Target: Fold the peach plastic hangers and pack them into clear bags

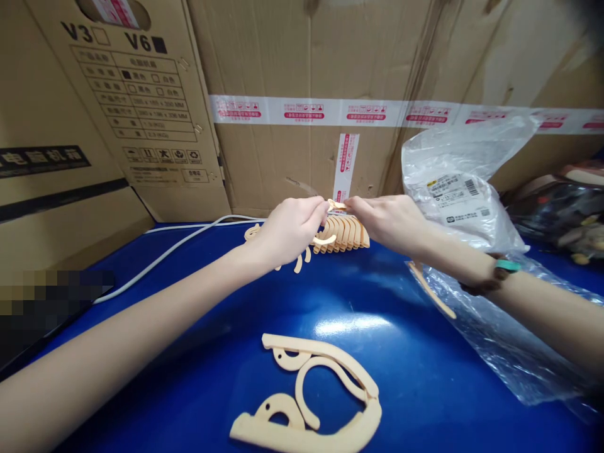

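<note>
Both of my arms reach to the back of the blue table. My left hand (295, 229) is closed, its fingertips pinching a beige folding clothes hanger (336, 206). From the other side my right hand (384, 220) grips the same hanger, of which only a small part shows between the fingers. Just below and behind the hands, a row of folded beige hangers (346, 234) stands side by side. Hooks and other hanger parts (299, 261) poke out under my left hand. Close to me, one folding hanger (325, 352) lies folded on the table with its hook inside the arms.
Large cardboard boxes (292, 56) wall off the back and left. A white cable (155, 267) runs along the left. At right are a clear plastic bag (500, 340) with a beige strip (431, 292) at its edge, and a labelled white bag (453, 189).
</note>
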